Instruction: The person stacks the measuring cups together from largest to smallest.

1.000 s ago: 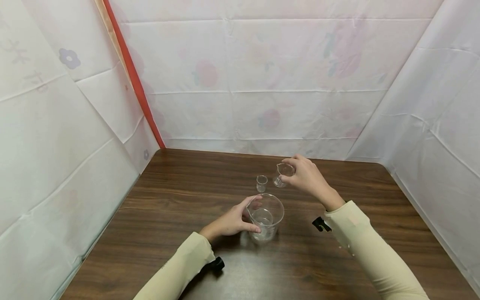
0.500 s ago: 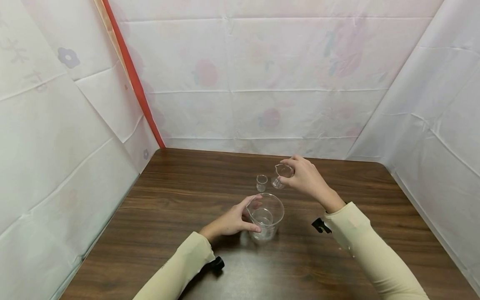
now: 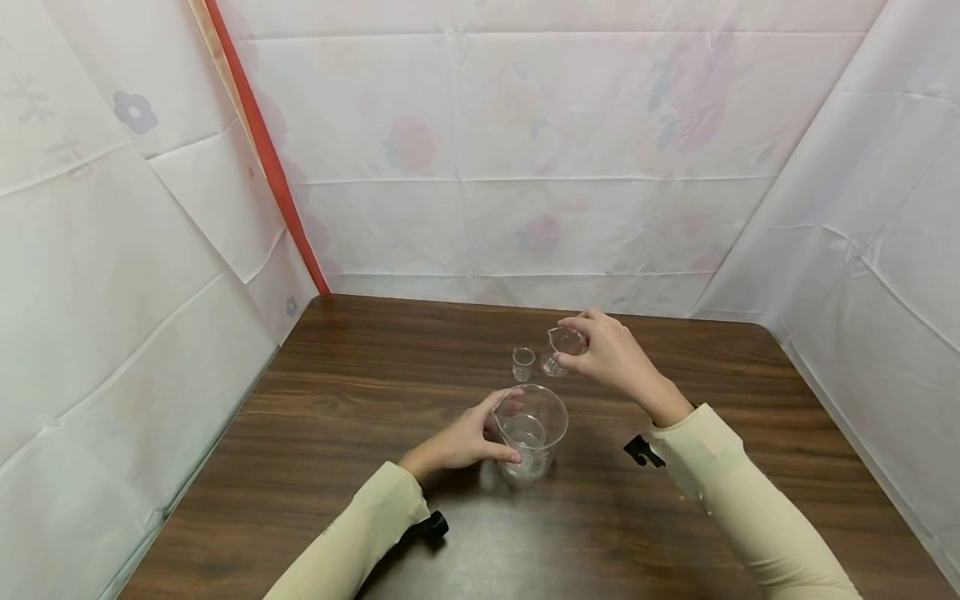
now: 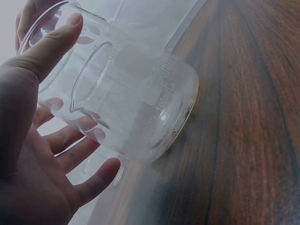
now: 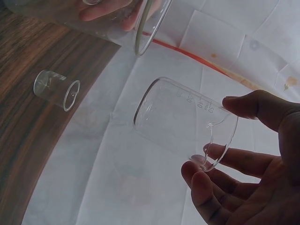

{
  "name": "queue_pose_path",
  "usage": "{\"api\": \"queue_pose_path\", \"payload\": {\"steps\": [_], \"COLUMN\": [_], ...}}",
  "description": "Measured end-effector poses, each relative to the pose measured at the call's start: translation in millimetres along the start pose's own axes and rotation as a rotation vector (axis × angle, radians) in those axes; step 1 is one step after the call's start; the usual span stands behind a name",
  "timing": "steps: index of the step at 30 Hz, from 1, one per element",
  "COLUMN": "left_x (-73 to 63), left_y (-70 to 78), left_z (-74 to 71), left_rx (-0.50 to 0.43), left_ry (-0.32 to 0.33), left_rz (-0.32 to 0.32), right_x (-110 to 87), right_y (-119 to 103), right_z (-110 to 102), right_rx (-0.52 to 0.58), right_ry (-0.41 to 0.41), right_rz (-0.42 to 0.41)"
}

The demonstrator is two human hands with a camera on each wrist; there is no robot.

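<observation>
My left hand [image 3: 468, 437] grips a large clear glass beaker [image 3: 551, 450] standing on the table, thumb on the near side and fingers behind. Inside it shows a smaller rim with a pouring lip [image 4: 75, 105], like a second beaker nested within. My right hand [image 3: 611, 354] pinches a medium glass beaker [image 3: 553, 365] near its rim, between thumb and fingers. In the right wrist view, this medium beaker [image 5: 173, 122] has graduation marks, and nothing shows inside it. A tiny glass beaker [image 3: 522, 372] stands just left of it, behind the large one.
The dark wood-grain table [image 3: 337, 417] reaches back to a white printed curtain [image 3: 487, 150], with more white sheeting on both sides. A red strip [image 3: 262, 142] runs down the back left corner. Black wrist-camera mounts [image 3: 643, 450] sit at both cuffs.
My right hand has shifted slightly left with the medium beaker, closer to the tiny one. The left hand and large beaker have stayed put.
</observation>
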State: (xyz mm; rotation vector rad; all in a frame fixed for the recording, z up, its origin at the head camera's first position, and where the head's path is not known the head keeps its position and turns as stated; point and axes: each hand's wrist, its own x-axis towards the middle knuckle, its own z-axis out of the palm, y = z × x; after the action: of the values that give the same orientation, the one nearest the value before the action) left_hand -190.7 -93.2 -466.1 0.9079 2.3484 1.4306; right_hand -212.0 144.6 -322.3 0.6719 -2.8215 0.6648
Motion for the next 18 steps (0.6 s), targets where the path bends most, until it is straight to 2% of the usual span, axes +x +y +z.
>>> {"api": "queue_pose_path", "payload": {"steps": [18], "left_x": [-0.8], "left_y": [-0.1], "left_z": [0.9], "left_rx": [0.001], "left_ry": [0.002], "left_rz": [0.003], "right_x": [-5.6], "right_y": [-5.6], "right_z": [-3.0], "right_rx": [0.004], "right_ry": [0.031], "right_rz": [-0.048]}}
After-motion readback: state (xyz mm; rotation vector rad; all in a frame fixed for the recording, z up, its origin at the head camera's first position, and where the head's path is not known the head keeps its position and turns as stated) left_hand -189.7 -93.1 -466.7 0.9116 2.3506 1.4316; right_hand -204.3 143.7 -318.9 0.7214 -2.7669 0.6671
